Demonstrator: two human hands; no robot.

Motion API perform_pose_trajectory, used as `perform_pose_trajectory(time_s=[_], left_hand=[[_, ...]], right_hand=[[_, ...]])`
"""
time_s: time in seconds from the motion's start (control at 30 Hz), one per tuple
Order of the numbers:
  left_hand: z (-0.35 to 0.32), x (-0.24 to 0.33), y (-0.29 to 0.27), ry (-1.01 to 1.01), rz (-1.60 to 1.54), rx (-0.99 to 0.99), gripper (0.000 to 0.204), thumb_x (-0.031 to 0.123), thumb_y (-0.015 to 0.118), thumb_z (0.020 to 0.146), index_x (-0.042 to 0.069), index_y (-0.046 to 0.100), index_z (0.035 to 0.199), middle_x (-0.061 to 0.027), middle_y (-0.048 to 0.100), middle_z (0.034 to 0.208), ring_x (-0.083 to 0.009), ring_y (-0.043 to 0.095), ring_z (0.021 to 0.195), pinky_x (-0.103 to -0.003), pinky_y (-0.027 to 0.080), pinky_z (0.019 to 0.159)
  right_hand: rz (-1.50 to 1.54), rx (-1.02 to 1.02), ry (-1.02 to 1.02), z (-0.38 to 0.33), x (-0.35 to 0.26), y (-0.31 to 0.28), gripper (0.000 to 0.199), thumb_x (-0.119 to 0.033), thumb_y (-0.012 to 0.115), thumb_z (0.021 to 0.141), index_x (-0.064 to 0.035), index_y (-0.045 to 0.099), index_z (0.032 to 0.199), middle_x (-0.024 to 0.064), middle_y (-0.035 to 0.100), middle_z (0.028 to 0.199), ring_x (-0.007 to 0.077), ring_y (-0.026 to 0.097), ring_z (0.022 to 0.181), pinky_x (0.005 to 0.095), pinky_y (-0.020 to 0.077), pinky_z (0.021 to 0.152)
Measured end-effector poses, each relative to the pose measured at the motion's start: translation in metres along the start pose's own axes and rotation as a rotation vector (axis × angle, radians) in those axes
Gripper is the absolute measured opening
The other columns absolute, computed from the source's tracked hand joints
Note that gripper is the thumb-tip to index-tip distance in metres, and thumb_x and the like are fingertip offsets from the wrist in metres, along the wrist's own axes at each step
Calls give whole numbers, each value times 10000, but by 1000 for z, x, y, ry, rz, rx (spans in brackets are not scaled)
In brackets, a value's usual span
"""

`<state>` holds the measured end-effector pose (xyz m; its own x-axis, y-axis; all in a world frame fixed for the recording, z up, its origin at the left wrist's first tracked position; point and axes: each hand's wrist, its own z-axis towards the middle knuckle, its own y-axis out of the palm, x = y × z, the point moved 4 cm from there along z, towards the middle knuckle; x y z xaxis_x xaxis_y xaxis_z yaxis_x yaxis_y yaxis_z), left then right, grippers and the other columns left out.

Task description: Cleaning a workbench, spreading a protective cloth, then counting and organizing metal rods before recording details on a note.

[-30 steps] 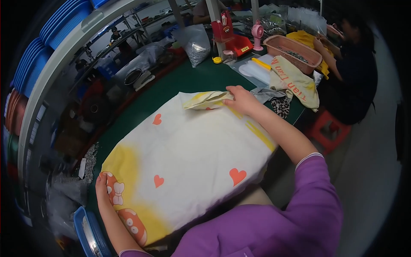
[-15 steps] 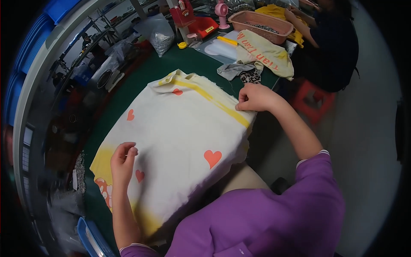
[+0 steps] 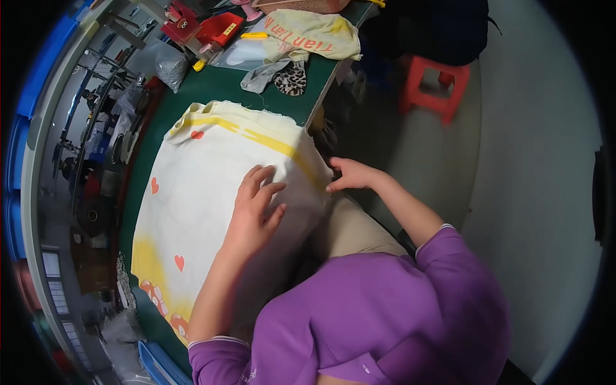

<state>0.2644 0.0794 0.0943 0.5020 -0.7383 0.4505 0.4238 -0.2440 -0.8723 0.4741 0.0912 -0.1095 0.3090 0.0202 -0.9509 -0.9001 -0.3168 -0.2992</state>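
Note:
A large white cloth [image 3: 205,186] with red hearts, a yellow stripe and yellow patches lies over the table, its near right part hanging over the edge toward my lap. Over its middle, my left hand [image 3: 253,215] is open with fingers spread; whether the fingertips touch the fabric I cannot tell. My right hand [image 3: 356,174] is at the cloth's hanging right edge, thumb and index finger apart, the thumb tip close to the fabric. The other fingers of that hand are partly hidden.
The green table [image 3: 212,86] carries a printed cream cloth [image 3: 314,35], a leopard-print scrap [image 3: 290,78], a grey scrap [image 3: 260,77] and a bag of small pieces [image 3: 172,67]. A red stool [image 3: 436,86] stands on the floor at right. A blue tray [image 3: 160,366] is at lower left.
My right hand has released the cloth's far right corner and come nearer along its edge. My left hand has moved right and spread its fingers. The corner now droops over the table edge; the view has shifted.

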Motion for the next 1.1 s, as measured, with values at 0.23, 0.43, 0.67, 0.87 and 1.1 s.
perform_pose_trajectory(time_s=[0.23,0.43,0.67,0.87,1.1], left_hand=[[-44,29,75,-176,-47,-148,495,104,718,705,23,513,1148,-154,531,1147,-305,537,1032,-384,450,868],[-22,31,124,-99,172,30,960,283,809,594,18,296,1362,-199,426,1260,-371,442,1127,-428,379,931],[-55,19,62,-330,-297,182,406,179,671,758,25,569,1120,-165,605,1079,-297,584,1030,-341,469,821],[-158,-18,-174,-449,238,834,370,255,434,956,-14,514,1196,-135,569,1126,-225,575,994,-352,471,852],[-166,39,-293,-394,-48,1358,465,389,507,912,57,491,1239,-71,547,1145,-162,525,995,-279,421,860]], right_hand=[[503,175,158,-44,35,8,250,-224,560,881,-18,584,1019,4,611,920,90,534,817,250,444,721],[477,157,13,-78,-6,11,187,-150,489,935,-21,524,1066,-6,571,946,54,520,867,223,449,765],[96,41,-717,-120,-176,18,257,-142,610,857,-42,587,1093,131,604,1023,298,589,941,362,460,840],[254,378,-67,-51,-101,-22,577,-190,688,798,-29,427,1287,95,548,1149,149,540,1012,297,463,843],[822,122,-43,18,-84,36,504,-260,709,788,21,523,1163,80,610,1050,133,562,911,279,455,783]])
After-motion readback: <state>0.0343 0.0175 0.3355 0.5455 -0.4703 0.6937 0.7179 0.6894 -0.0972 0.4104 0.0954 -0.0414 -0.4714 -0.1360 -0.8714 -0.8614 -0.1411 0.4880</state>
